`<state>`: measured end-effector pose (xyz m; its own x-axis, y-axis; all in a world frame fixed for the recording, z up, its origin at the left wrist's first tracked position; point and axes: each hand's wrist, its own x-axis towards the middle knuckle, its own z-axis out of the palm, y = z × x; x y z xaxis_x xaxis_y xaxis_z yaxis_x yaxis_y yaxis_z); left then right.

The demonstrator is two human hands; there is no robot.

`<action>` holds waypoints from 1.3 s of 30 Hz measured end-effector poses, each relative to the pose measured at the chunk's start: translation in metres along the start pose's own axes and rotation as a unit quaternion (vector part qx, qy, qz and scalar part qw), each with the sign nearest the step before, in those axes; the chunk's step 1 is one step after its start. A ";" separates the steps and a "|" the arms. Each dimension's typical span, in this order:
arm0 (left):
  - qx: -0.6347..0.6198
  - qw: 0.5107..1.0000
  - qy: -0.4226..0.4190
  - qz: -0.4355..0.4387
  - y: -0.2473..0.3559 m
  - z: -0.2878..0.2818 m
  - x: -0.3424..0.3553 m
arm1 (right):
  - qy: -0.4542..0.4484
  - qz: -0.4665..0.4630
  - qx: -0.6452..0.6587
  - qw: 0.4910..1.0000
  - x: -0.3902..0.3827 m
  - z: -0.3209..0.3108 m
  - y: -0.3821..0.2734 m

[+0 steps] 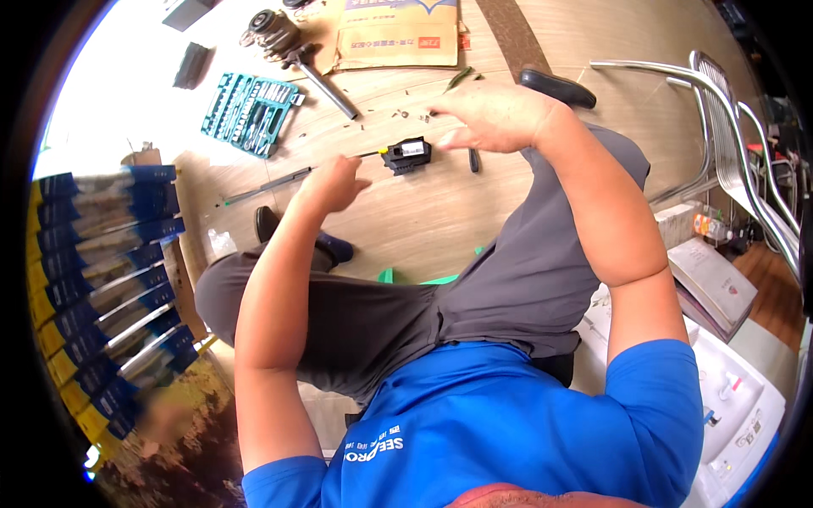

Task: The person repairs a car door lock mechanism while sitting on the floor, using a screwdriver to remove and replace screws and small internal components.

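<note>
My left hand (pixel 333 184) has its fingers curled, the thumb lying to the side. Whatever it may hold is hidden. Near it is a long dark rod (pixel 286 179), partly covered by the hand. A thin dark length with a yellow end shows on the hand's other side, reaching a small black block-shaped part (pixel 407 156) with a white label. Whether it joins the rod is hidden. To the right, my right hand (pixel 491 116) is open, thumb and fingers apart, with no held thing visible. Just below it lies a slim dark tool (pixel 474 160).
A teal socket set case (pixel 252 114) lies open at the far left, beside a metal mechanical part (pixel 275 35) and a dark bar (pixel 326 89). Flattened cardboard (pixel 396 34) lies beyond. Small bits litter the floor. Stacked blue-yellow packages (pixel 110 296) stand left, a metal chair (pixel 720 118) right.
</note>
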<state>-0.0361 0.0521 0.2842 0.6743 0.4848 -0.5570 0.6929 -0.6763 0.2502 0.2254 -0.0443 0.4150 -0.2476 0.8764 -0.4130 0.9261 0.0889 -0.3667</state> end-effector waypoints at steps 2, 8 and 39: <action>0.022 0.998 -0.053 0.008 -0.012 0.031 0.004 | 0.036 -0.052 0.070 0.996 -0.011 0.000 0.006; -0.002 0.996 -0.081 0.034 0.012 0.026 0.007 | 0.148 0.007 0.095 0.984 -0.033 -0.020 0.031; 0.097 0.972 0.052 0.207 0.121 -0.037 -0.014 | 0.113 -0.104 0.083 0.985 0.014 -0.024 -0.016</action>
<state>0.0479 -0.0159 0.3520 0.9145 0.1953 -0.3544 0.3019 -0.9125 0.2760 0.2140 -0.0221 0.4355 -0.3408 0.9317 -0.1257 0.7980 0.2160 -0.5626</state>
